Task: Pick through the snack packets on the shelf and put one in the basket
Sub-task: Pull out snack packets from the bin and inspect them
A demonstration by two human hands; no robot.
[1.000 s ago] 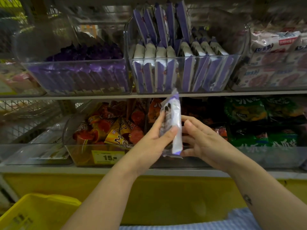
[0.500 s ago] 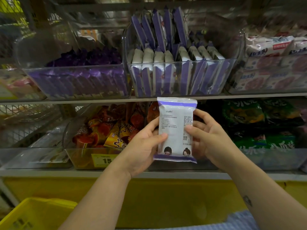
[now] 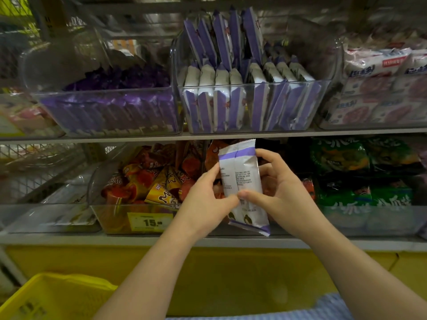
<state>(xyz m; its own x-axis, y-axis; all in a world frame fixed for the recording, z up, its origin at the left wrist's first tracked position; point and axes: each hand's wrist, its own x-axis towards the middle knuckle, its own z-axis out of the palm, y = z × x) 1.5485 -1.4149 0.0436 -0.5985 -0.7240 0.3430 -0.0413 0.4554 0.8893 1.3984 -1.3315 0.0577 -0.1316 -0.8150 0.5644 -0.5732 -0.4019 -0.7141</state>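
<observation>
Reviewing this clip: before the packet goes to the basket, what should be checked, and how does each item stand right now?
1. White and purple packet clear of the shelf bins: ok, held in front of the lower shelf.
2. Left hand grip: ok, pinches the packet's left edge.
3. Right hand grip: ok, thumb on the front, fingers behind.
4. Yellow basket within reach: probably ok, it sits low to the left.
5. Room in the basket: cannot tell, only a corner shows.
</observation>
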